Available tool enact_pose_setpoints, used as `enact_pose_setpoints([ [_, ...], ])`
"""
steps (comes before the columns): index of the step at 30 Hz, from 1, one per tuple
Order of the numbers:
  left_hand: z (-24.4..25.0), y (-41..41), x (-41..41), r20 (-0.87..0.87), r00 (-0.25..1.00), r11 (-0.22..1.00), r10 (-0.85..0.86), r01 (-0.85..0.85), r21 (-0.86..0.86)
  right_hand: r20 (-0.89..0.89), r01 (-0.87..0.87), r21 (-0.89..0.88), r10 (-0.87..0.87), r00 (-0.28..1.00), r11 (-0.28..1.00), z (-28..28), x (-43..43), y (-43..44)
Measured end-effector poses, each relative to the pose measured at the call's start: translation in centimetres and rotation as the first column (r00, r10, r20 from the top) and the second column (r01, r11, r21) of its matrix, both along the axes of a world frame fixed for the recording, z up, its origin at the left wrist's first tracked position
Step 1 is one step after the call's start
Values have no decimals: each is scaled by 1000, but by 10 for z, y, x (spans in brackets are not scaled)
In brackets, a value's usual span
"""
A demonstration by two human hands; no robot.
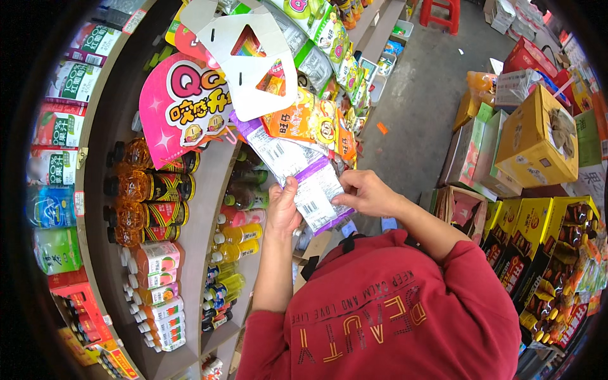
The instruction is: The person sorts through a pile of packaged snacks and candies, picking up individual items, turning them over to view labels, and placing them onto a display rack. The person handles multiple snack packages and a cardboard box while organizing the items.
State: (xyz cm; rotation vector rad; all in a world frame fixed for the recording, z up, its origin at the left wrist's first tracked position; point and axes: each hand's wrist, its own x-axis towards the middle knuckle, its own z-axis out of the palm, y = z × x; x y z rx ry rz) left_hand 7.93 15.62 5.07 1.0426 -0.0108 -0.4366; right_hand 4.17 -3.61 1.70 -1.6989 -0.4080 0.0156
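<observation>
My left hand grips the left side of a purple-edged snack packet, its thumb lying on the printed white back. At the packet's right edge, the fingers of my right hand are curled and pinch it. Another purple-and-white packet extends above it, seemingly joined at a purple band. Orange snack packets hang just beyond, partly over the upper packet. Above these is a white cardboard hanger with triangular cutouts, beside a pink display sign. Green snack packets hang farther off.
Shelves on the left hold amber drink bottles, juice bottles and cartons. A yellow cardboard box and yellow-black boxes are stacked on the right. A red plastic stool stands on the grey floor.
</observation>
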Motion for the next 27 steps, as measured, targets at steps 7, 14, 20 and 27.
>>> enact_pose_setpoints([
  [7, -4, -8, 2, 72, 997, 998, -4, -1, 69, -253, 24, 463, 106, 962, 886, -14, 7, -4],
  [14, -9, -1, 8, 61, 997, 993, -49, 42, 107, -234, -56, 423, 168, 958, 905, -15, 6, -9],
  [20, -2, -9, 5, 49, 998, 999, -26, 24, 47, -228, -63, 445, 181, 957, 893, -14, 3, -8],
  [27, -1, -9, 4, 56, 998, 998, -28, 25, 56, -209, -76, 301, 144, 967, 951, -12, 3, -10],
])
